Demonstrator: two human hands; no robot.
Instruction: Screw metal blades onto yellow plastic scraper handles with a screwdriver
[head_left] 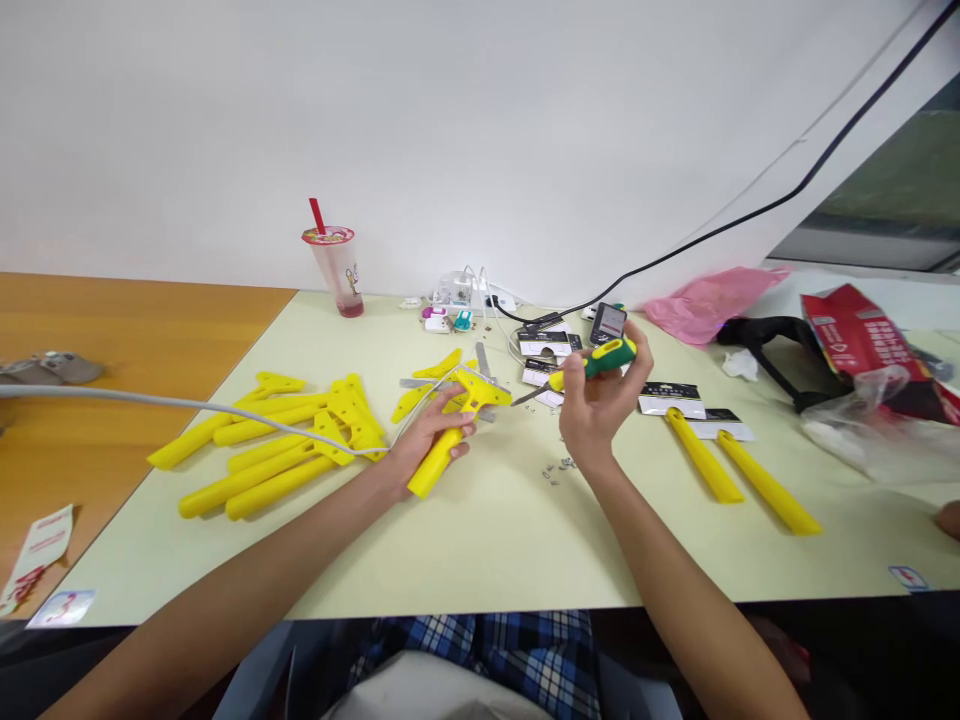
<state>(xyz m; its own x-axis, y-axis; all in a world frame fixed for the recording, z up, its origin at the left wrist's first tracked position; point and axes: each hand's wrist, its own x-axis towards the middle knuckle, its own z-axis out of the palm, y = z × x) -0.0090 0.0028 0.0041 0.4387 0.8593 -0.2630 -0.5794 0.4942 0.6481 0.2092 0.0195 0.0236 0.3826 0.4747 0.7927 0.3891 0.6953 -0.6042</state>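
My left hand [429, 436] is closed round a yellow scraper handle [438, 464], its wide head angled up to the right. In my right hand [600, 405] is a green and yellow screwdriver [609, 357], its shaft pointing left. The tip lies close to the right end of the scraper head; whether they touch I cannot tell. Just beyond my left hand lie yellow scraper head pieces [409, 402] and thin metal blades [482, 360]. Small metal parts [559, 470] are scattered on the table between my hands.
Several yellow scraper handles [270, 480] are piled at left, under a white cable [187, 404]. Two yellow handles [769, 482] with printed cards [671, 398] lie at right. A cup with a straw [339, 270], a power strip [454, 292] and a pink bag [709, 305] stand along the wall.
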